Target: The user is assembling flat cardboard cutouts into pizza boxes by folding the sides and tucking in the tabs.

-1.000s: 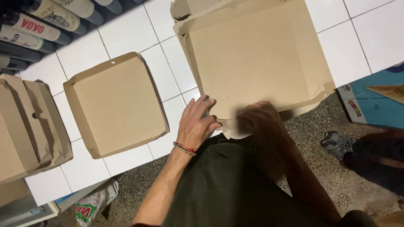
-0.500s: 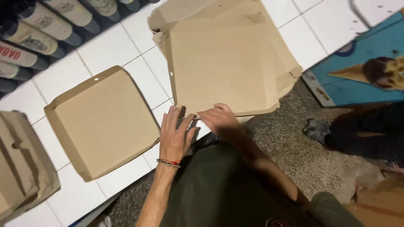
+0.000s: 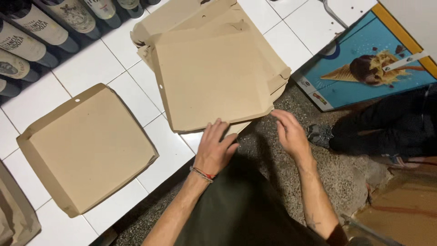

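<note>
Left hand [image 3: 217, 150] flat, fingers spread on near edge of unfolded brown cardboard pizza box [image 3: 214, 77], right hand [image 3: 290, 133] open, empty, just right of it, folded brown box [image 3: 86, 146] far left.

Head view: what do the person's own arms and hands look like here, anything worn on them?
Both forearms are bare, with no sleeves or gloves in view. The left hand has thin cord bracelets at the wrist, one red and one darker. The right hand wears nothing visible; a small dark mark, possibly a tattoo, sits on the right forearm near the elbow. No rings can be made out on the fingers.
</note>
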